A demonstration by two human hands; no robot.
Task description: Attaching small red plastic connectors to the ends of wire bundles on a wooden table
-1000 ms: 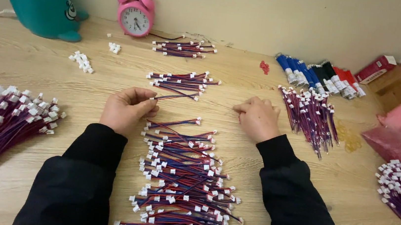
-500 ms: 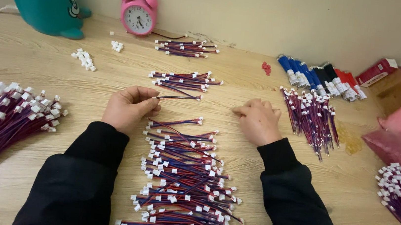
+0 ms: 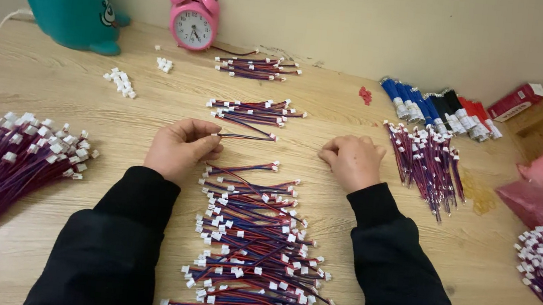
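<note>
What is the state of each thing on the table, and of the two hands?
Left hand: pinching a wire lead by one end.
Right hand: curled loosely, resting on the table, empty.
Wire row: spread out between the arms.
Alarm clock: upright.

Black long sleeves, apparently knit (cuffs snug).

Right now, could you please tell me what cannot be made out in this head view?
- Right hand: fingers curled under, so anything in its grip is hidden.
- Left wire bundle: cut off by the left edge.
- Teal holder: top cut off by the upper edge.
- Pink alarm clock: dial too small to read.
</note>
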